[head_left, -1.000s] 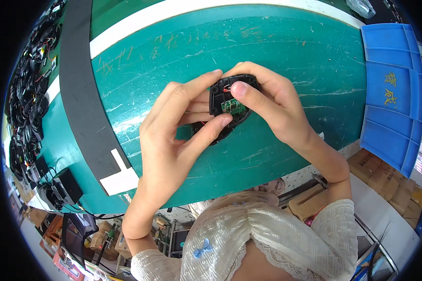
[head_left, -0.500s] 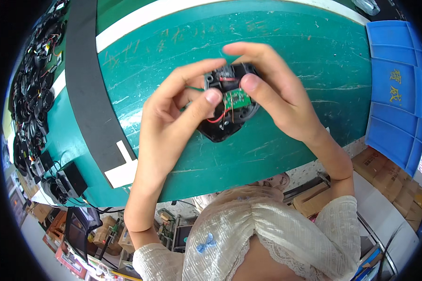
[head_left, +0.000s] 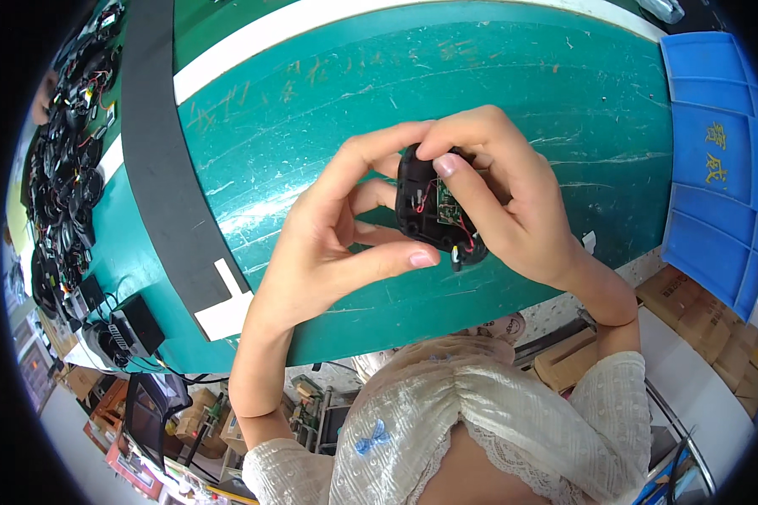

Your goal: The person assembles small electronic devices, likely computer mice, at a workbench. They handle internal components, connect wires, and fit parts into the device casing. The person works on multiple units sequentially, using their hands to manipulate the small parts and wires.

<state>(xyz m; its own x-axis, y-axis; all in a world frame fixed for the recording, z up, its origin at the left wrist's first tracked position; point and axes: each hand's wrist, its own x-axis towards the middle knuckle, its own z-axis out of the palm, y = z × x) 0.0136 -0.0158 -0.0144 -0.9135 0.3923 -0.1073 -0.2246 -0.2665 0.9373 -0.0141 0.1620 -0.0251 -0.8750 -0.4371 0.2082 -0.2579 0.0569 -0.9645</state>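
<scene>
Above the table, both hands hold a black plastic housing, its inside turned up. A green circuit board sits inside it, with thin red wires running from it. My right hand grips the housing on its right side, thumb over the board's upper end and index finger on the top rim. My left hand curves around the left side, its index finger at the top and its thumb by the lower rim. Some left fingertips are hidden behind the housing.
Piled along the left are several black parts with wires. A black strip crosses the green table. A small black box with cables stands at the left corner. On the right is a blue plastic crate, above cardboard boxes.
The housing has been turned and shifted slightly right. My left thumb has left the board area for the lower rim. A skin-coloured shape has appeared by the pile at far left.
</scene>
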